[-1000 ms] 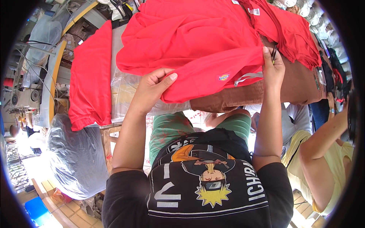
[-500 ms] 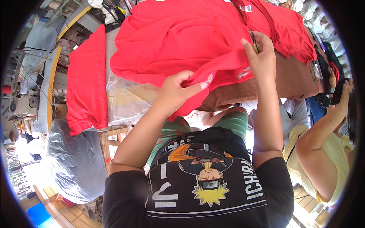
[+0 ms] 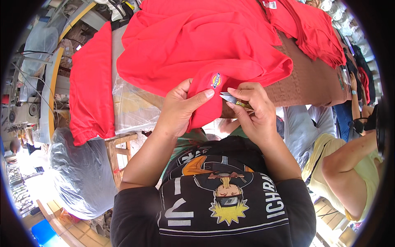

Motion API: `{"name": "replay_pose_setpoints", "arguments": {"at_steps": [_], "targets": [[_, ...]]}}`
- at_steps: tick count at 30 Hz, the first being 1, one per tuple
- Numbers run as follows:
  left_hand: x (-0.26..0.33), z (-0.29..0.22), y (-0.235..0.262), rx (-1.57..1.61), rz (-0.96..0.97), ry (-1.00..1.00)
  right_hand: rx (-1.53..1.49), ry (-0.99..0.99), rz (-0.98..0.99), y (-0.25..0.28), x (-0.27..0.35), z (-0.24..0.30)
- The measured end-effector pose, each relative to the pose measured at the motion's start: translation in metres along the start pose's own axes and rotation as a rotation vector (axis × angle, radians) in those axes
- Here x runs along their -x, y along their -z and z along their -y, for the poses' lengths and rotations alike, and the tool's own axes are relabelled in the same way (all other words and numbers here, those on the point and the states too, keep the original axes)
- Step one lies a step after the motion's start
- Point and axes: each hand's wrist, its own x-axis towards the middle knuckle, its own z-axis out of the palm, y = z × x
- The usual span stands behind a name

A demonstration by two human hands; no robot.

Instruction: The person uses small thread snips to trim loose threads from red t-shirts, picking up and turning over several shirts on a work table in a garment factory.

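A red garment [image 3: 197, 41] is spread over the table, its near edge pulled toward me. My left hand [image 3: 180, 108] is closed on a fold of it, thumb on top, beside a small coloured label patch [image 3: 216, 80] on the cloth. In my right hand [image 3: 257, 108] is a pair of thread snips [image 3: 231, 99] with a yellowish handle. Its pointed blades stand a little apart and face left, close to the cloth just below the patch. Whether the tips touch a thread is too small to tell.
Another red garment [image 3: 92, 86] hangs off the table's left end, and more red garments [image 3: 306, 31] lie at the right on brown cloth [image 3: 306, 84]. Clear plastic [image 3: 138, 105] covers the table edge. A wrapped bundle [image 3: 82, 173] stands at left. At right sits a person in yellow [image 3: 345, 177].
My right hand has come down and left with the snips, from the garment's right side to the patch. The patch is now turned into plain view beside my left thumb.
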Motion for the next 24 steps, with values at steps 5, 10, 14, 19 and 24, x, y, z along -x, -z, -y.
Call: {"name": "replay_pose_setpoints", "arguments": {"at_steps": [5,10,14,19,24], "targets": [[0.0040,-0.0027,-0.0001,0.000,0.039,-0.013,0.052,0.045,0.015,-0.0024,-0.0010,-0.0015],[0.0062,-0.0043,-0.0003,-0.010,0.018,-0.006,0.069,0.044,0.010,-0.0026,-0.0014,0.0010],[0.0063,-0.0036,-0.0010,-0.003,0.023,-0.007,0.089,0.065,-0.001,-0.0013,-0.0012,0.0002],[0.0067,-0.0034,-0.0025,-0.029,0.022,-0.013,0.097,0.064,-0.016,-0.0010,-0.0011,0.0008],[0.0074,-0.0030,-0.0031,-0.046,0.016,-0.018,0.109,0.071,-0.011,0.0014,0.0004,-0.0014]]}}
